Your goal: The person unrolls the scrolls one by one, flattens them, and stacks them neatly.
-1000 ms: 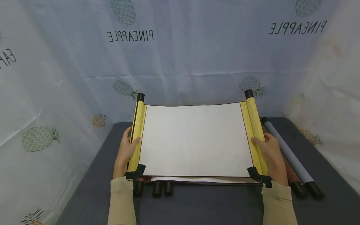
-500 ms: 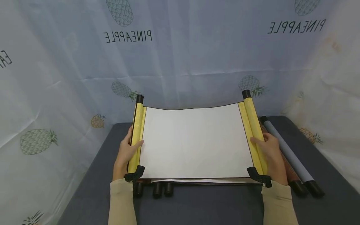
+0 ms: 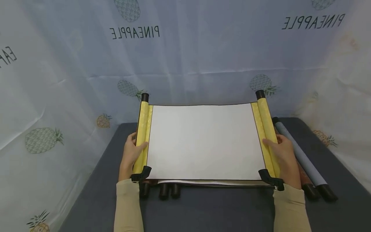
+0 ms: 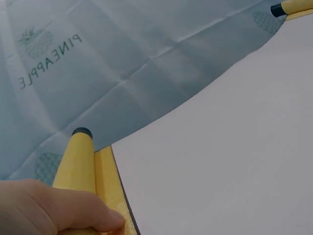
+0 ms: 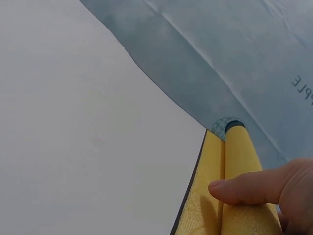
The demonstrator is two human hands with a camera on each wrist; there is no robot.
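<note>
A hanging scroll (image 3: 203, 141) with a blank white sheet and yellow fabric ends is spread between my two hands, raised above the dark table. My left hand (image 3: 130, 156) grips its left yellow roller (image 4: 76, 161), thumb over the front and fingers behind. On the other side my right hand (image 3: 284, 158) holds the right roller (image 5: 242, 152) the same way, thumb across the yellow fabric. Both rollers have black end caps and stand tilted up, away from me. The sheet hangs nearly flat between them. The fingertips behind the rollers are mostly hidden.
A grey rolled scroll (image 3: 301, 154) and a reddish-brown one (image 3: 305, 177) lie on the table (image 3: 208, 209) at the right. Several black roller ends (image 3: 164, 191) poke out below the held scroll, with another pale sheet edge (image 3: 214, 182). A pineapple-print curtain (image 3: 185, 58) surrounds the table.
The sheet's upper edge sagged half a second ago and is straighter now. My hands are slightly farther apart, the right one shifted a little rightward. The whole view has tilted slightly.
</note>
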